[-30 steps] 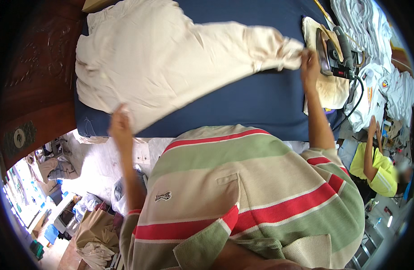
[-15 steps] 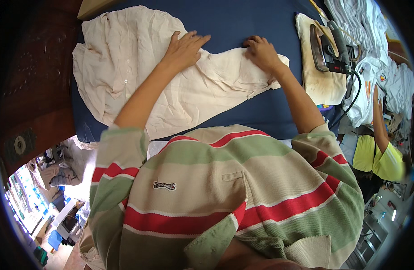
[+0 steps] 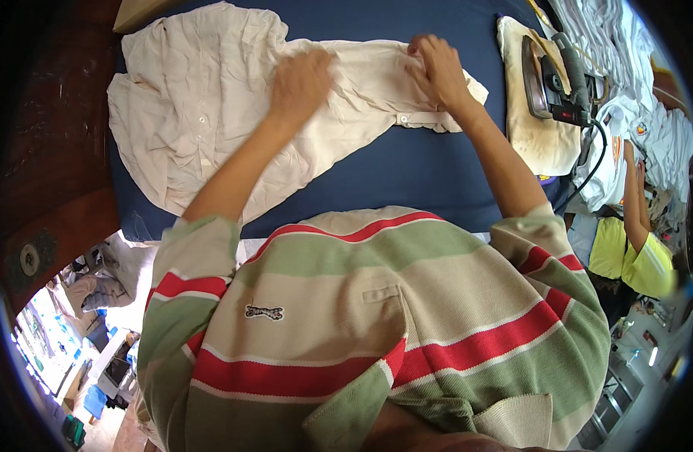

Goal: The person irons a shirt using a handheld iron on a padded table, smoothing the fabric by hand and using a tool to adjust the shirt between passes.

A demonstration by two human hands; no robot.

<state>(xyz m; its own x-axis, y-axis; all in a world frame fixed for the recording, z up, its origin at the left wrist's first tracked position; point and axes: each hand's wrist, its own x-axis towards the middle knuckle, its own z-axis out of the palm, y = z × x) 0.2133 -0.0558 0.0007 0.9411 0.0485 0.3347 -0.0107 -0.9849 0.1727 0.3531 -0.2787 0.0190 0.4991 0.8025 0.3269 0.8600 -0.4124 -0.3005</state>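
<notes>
A crumpled cream button shirt (image 3: 196, 113) lies spread on the dark blue ironing table (image 3: 407, 166). My left hand (image 3: 300, 83) rests flat on the middle of the shirt, fingers slightly curled. My right hand (image 3: 437, 68) presses on the shirt's sleeve near its buttoned cuff (image 3: 429, 120) at the right end. Neither hand lifts the cloth. My striped green, cream and red shirt fills the lower part of the view.
An iron (image 3: 554, 79) sits on a scorched cream pad (image 3: 538, 132) at the table's right, its black cord (image 3: 599, 162) hanging down. White garments (image 3: 618, 45) are piled further right. Another person in a yellow sleeve (image 3: 644, 256) stands at the right. A dark wooden surface (image 3: 53, 151) is at the left.
A second ago both hands held the shirt up by its edges. They have laid it down on the table and now press and smooth it, having shifted slightly right.
</notes>
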